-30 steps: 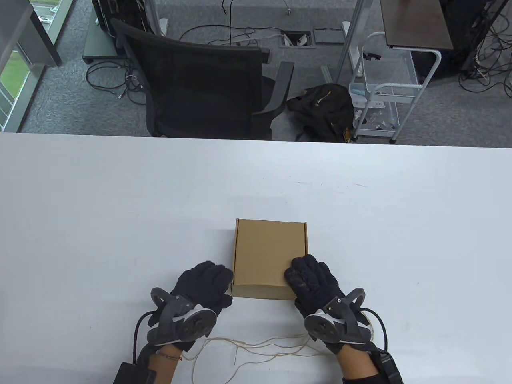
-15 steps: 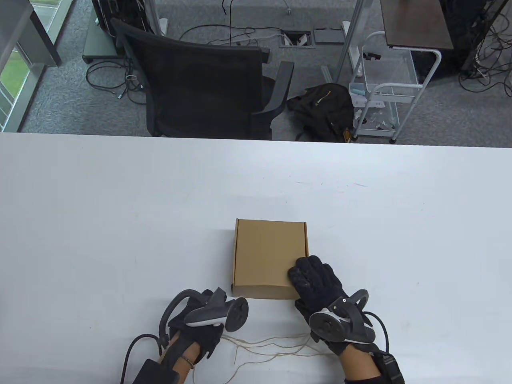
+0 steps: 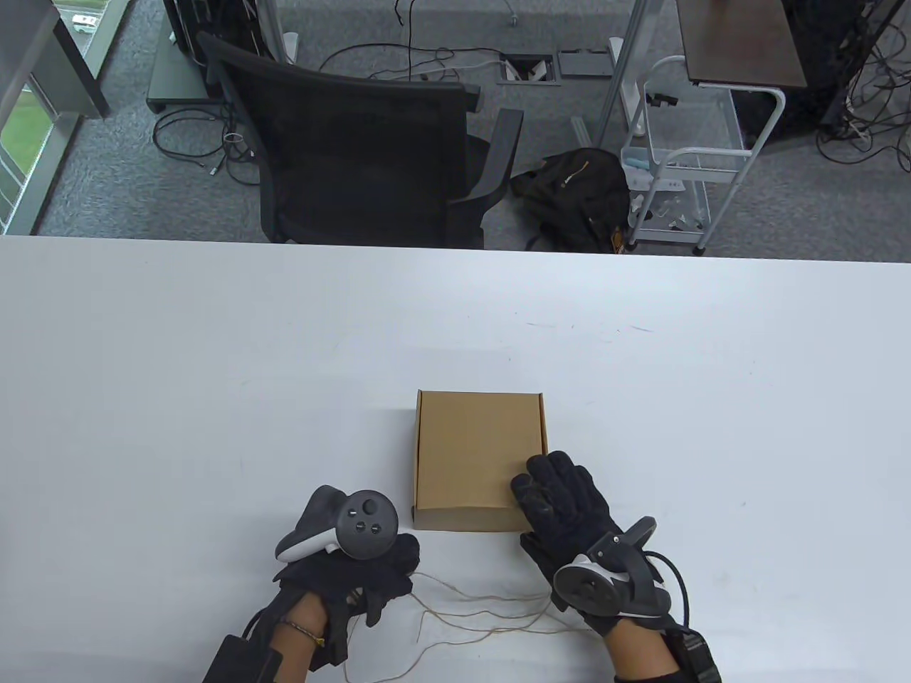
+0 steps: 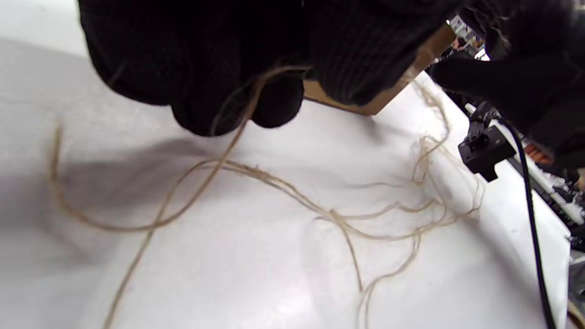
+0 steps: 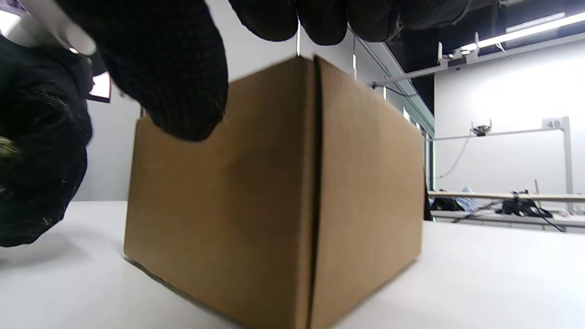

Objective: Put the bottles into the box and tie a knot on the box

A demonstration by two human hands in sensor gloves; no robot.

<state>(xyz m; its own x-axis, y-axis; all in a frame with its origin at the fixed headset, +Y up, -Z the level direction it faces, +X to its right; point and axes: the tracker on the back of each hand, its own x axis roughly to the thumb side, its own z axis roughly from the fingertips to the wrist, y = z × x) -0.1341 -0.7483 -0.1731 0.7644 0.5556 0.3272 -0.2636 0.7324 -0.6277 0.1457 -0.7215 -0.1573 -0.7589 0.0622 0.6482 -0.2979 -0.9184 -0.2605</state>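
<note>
A closed brown cardboard box (image 3: 478, 459) sits on the white table (image 3: 178, 370), a little toward six o'clock from the table's middle. The right hand (image 3: 566, 509) lies over the box's corner at five o'clock, its fingers (image 3: 541, 480) fairly straight and resting on the lid, the thumb down against the near side wall; in the right wrist view the thumb tip (image 5: 183, 96) shows in front of the box's (image 5: 274, 192) upper front face while the other fingertips sit along the top edge.

The left hand (image 3: 356, 576) is at seven o'clock from the box, just beside its near left corner and apart from it, turned so that its tracker (image 3: 349, 530) faces up. In the left wrist view its curled fingers (image 4: 228, 82) pinch a strand of thin beige twine (image 4: 283, 192), which runs up between the fingertips. The rest of the twine (image 3: 484, 615) lies in loose loops on the table at six o'clock from the box, stretched between the two wrists, not touching the box as far as the table view shows.
</note>
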